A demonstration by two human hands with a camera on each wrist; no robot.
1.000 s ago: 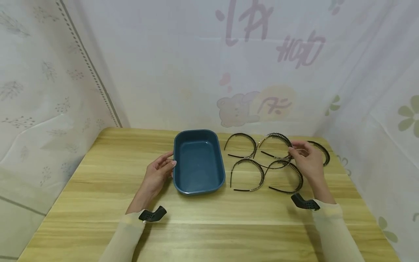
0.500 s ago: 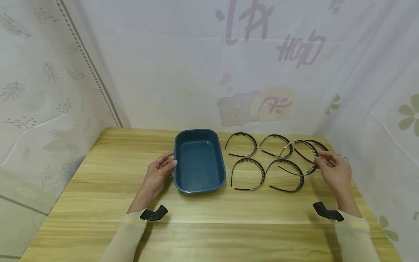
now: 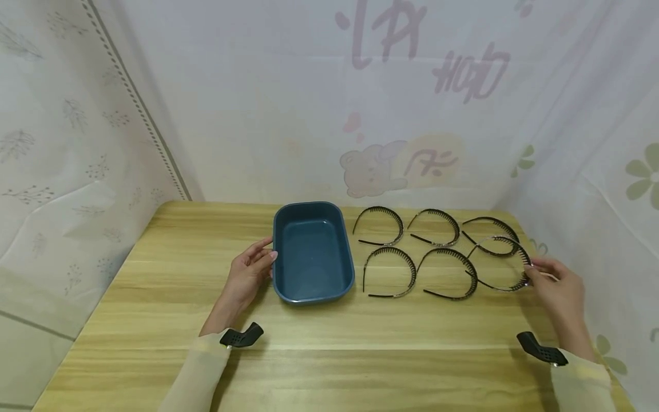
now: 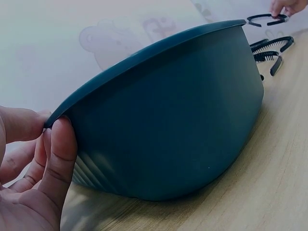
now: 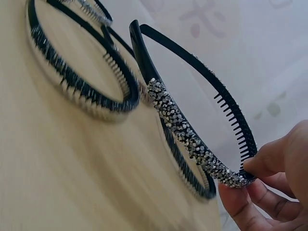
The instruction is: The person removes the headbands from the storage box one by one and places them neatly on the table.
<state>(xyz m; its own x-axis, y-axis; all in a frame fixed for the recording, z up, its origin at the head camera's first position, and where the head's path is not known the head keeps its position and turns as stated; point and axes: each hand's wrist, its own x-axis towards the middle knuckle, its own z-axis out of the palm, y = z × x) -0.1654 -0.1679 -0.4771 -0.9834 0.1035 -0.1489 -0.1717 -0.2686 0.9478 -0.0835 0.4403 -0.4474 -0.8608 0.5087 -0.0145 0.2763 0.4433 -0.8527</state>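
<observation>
A black toothed headband point(image 3: 525, 252) with sparkling silver stones is pinched by its curve between the thumb and fingers of my right hand point(image 3: 558, 289). In the right wrist view this headband point(image 5: 178, 127) is lifted above the table, its ends pointing away from the hand. Beneath and behind it in the head view lies another headband point(image 3: 507, 226), partly overlapped. My left hand point(image 3: 249, 274) grips the left rim of a deep blue plastic basin point(image 3: 313, 302). Thumb and fingers pinch that basin's rim point(image 4: 144, 53) in the left wrist view.
Several similar headbands lie in two rows right of the basin, among them a back-left one point(image 3: 400, 229), a front-left one point(image 3: 413, 274) and a front-middle one point(image 3: 473, 280). A wooden table point(image 3: 329, 366) carries everything. A printed white curtain point(image 3: 257, 114) hangs behind it.
My right hand has carried the held headband rightward and toward the front, away from the back-middle headband, past the back-right one. The left hand and basin have stayed in place.
</observation>
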